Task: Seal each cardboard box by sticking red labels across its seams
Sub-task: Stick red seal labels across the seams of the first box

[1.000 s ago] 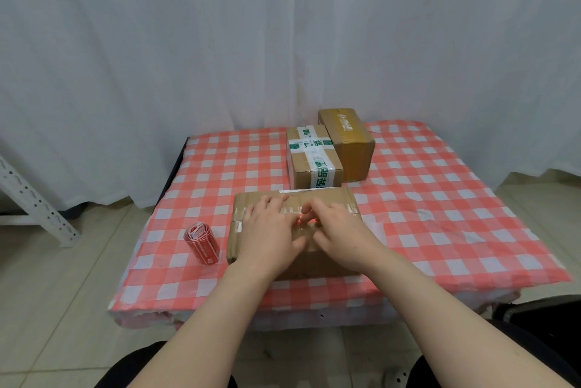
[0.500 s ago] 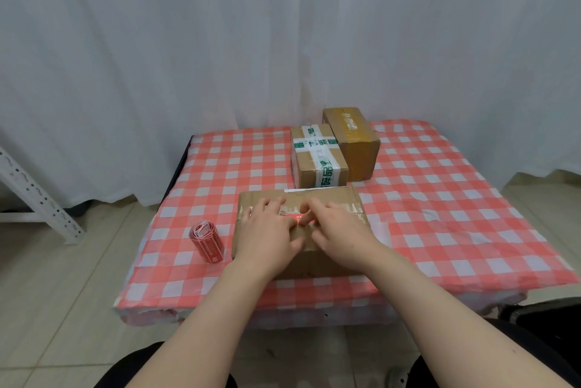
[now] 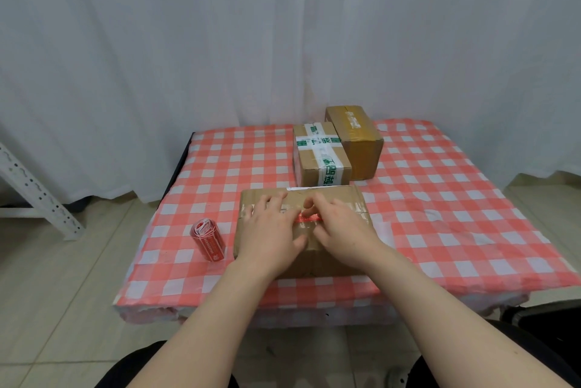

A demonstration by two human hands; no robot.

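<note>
A flat cardboard box (image 3: pixel 339 195) lies near the front of the checked table. Both hands rest on its top. My left hand (image 3: pixel 270 227) lies flat on the left part with fingers spread. My right hand (image 3: pixel 342 227) presses on the right part, fingers pointing left. Between the two hands a short red label (image 3: pixel 309 217) shows on the box's taped seam. A roll of red labels (image 3: pixel 208 239) lies on the cloth left of the box.
Two more boxes stand behind: one with green-printed white tape (image 3: pixel 320 158), one plain brown (image 3: pixel 355 139). The red-and-white checked table (image 3: pixel 440 199) ends at a white curtain. A white metal rack leg (image 3: pixel 34 192) stands on the floor at the left.
A red label has come into sight between the hands on the box's seam; the hands have shifted slightly apart along it. The boxes and roll stay put.
</note>
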